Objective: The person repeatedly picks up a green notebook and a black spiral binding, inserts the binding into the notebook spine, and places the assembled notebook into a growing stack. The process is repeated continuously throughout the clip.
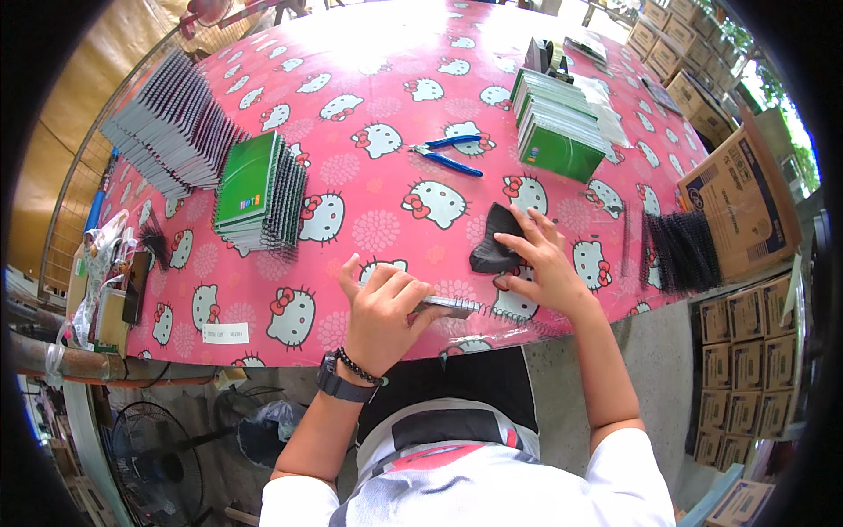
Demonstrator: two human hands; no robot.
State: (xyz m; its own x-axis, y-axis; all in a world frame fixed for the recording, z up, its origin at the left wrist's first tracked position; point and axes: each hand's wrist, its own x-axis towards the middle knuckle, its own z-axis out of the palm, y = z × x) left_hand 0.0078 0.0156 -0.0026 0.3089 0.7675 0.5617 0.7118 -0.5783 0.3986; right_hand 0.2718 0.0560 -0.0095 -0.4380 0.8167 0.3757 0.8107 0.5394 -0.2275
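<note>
My left hand (384,316) is closed round a small notebook (452,305), held edge-up near the table's front edge. From the notebook's right end a dark spiral binding coil (520,321) sticks out, passing below my right wrist. My right hand (551,268) has its fingers spread, the fingertips touching a folded black pad (492,248) on the table. Whether that pad is cloth or foam I cannot tell. Beyond both hands lie blue-handled cutting pliers (452,161), their handles apart.
Green spiral notebooks (250,184) are stacked at left, beside a taller leaning stack (167,123). More green-covered books (562,145) stand at back right. Black coils (680,250) lie by a cardboard box (742,206) at right. A paper label (226,334) lies near the front edge of the pink patterned tablecloth (369,237).
</note>
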